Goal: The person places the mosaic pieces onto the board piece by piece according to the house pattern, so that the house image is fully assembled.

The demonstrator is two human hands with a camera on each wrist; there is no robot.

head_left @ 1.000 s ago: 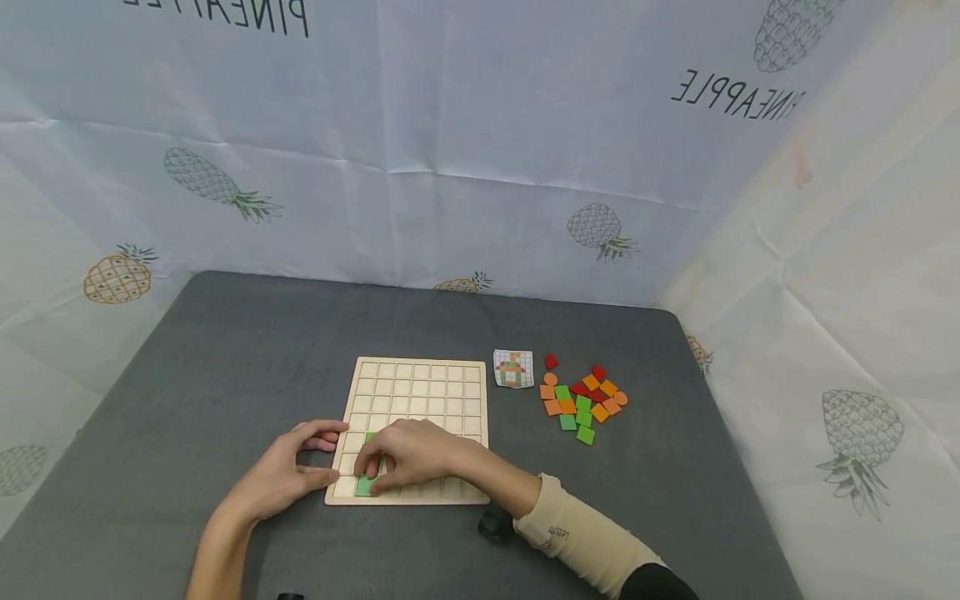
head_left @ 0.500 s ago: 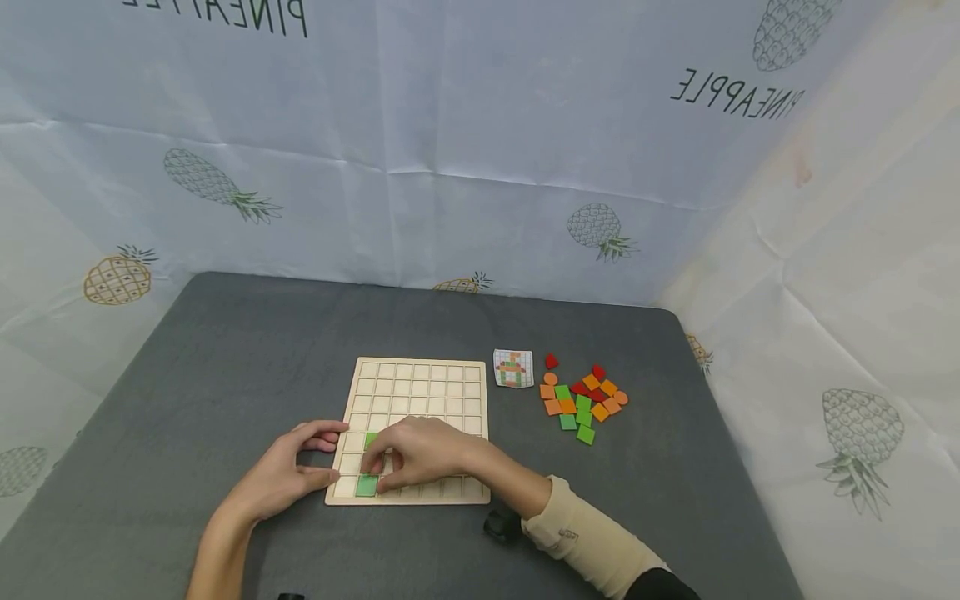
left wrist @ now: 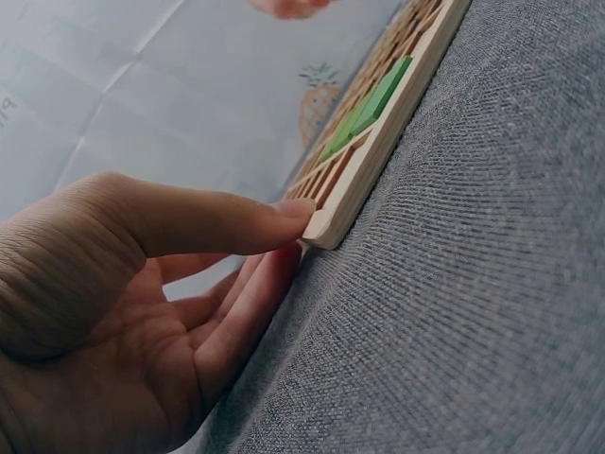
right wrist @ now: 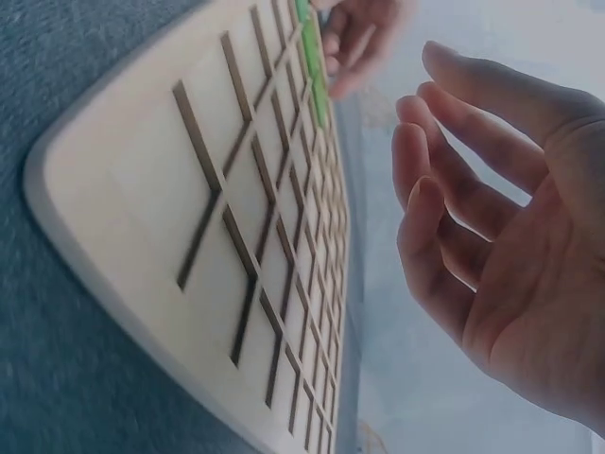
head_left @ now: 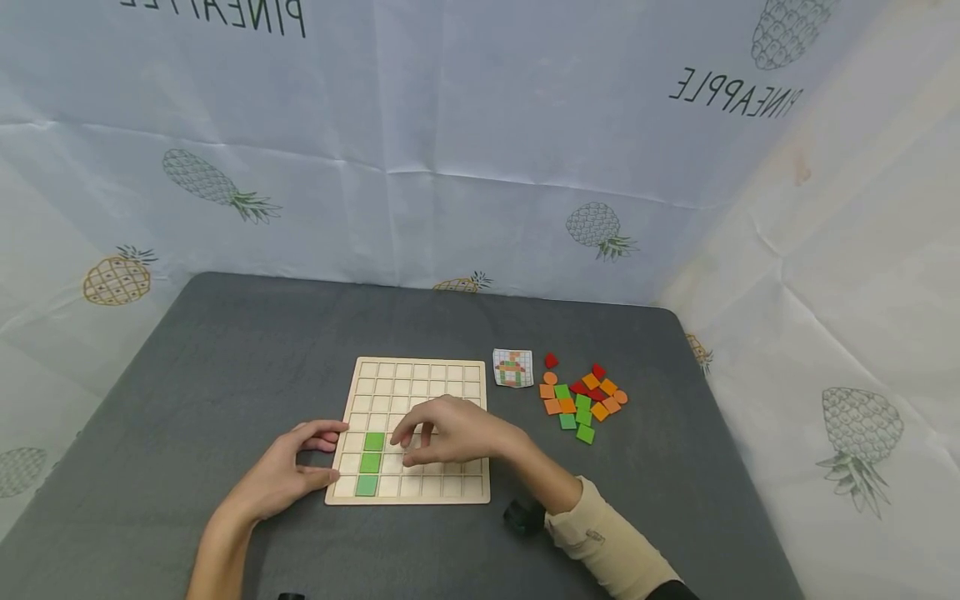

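Observation:
A pale wooden grid board [head_left: 420, 389] lies flat on the table. Three green square tiles [head_left: 371, 463] sit in its second column from the left, one above another in the nearest rows. My left hand [head_left: 288, 462] holds the board at its left edge; in the left wrist view the thumb [left wrist: 255, 222] lies on the near corner, with the fingers at the side below it. Over the middle of the board hovers my right hand [head_left: 453, 431], its fingers loosely bent and a gap between thumb and fingertips. Nothing is in it in the right wrist view.
Right of the board lies a small pattern card [head_left: 513, 368] with a coloured grid picture. Beyond it is a loose spread of red, orange and green tiles [head_left: 583, 404]. Pineapple-print cloth [head_left: 480, 167] hangs behind the grey table [head_left: 262, 333].
My right hand has lifted off the green tiles and moved right and away from me, uncovering all three. The left hand and the board have stayed in place.

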